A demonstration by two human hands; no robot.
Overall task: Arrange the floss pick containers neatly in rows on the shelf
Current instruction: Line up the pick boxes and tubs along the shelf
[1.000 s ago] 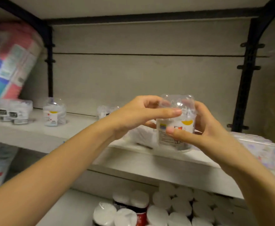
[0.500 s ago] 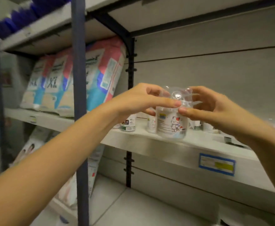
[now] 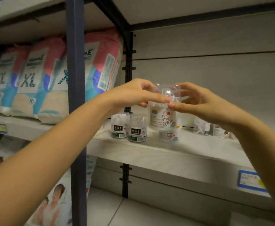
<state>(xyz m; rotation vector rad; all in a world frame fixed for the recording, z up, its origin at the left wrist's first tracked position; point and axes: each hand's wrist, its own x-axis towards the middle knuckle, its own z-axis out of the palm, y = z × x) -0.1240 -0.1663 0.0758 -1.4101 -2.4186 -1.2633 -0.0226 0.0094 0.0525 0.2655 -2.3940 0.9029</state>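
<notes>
Fingertips of the left hand (image 3: pixel 130 97) and right hand (image 3: pixel 203 103) are pinched round the top of a floss pick container (image 3: pixel 163 118), held upright at frame centre above the shelf (image 3: pixel 149 149), cat label facing outward. "DENTAL FLOSS" is read on two jars (image 3: pixel 137 130) beside it, "XL" on packs (image 3: pixel 27 82) upper left.

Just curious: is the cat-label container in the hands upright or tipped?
Upright: the cat-label container is lid-up, label level, pinched at its top by the left hand and right hand.

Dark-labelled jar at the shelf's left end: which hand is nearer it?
Left. The left hand is just above the dark-labelled jar, gripping the cat container; the right hand grips that container's far side, farther right.
</notes>
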